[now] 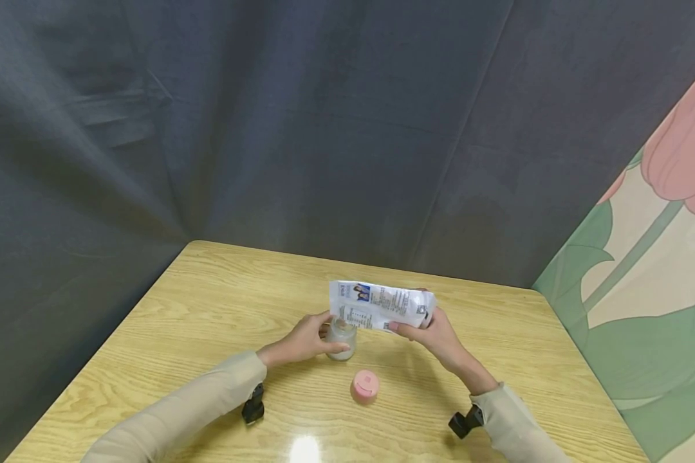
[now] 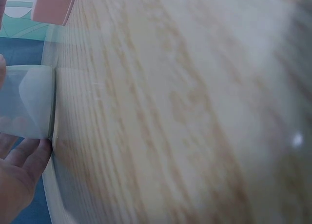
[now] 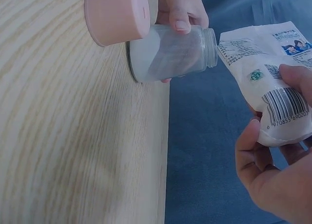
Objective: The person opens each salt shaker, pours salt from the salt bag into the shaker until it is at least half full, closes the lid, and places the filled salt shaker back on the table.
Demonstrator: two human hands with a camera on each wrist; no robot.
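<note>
My left hand point(image 1: 304, 337) grips a clear glass jar point(image 1: 342, 347) that stands upright on the table, thumb on its near side and fingers behind. The jar is lidless, and pale white matter shows in its lower part in the right wrist view. With my right hand point(image 1: 440, 337) I hold a white printed packet point(image 1: 382, 305), a barcode on one side. The packet slants down to the left, its corner right at the jar's threaded mouth point(image 3: 210, 47). A pink round lid point(image 1: 365, 386) lies on the table just in front of the jar.
The wooden table point(image 1: 220, 302) has its back edge along a dark grey curtain point(image 1: 324, 141). To the right is a wall panel point(image 1: 660, 270) with painted tulips. A small black camera is strapped to each wrist.
</note>
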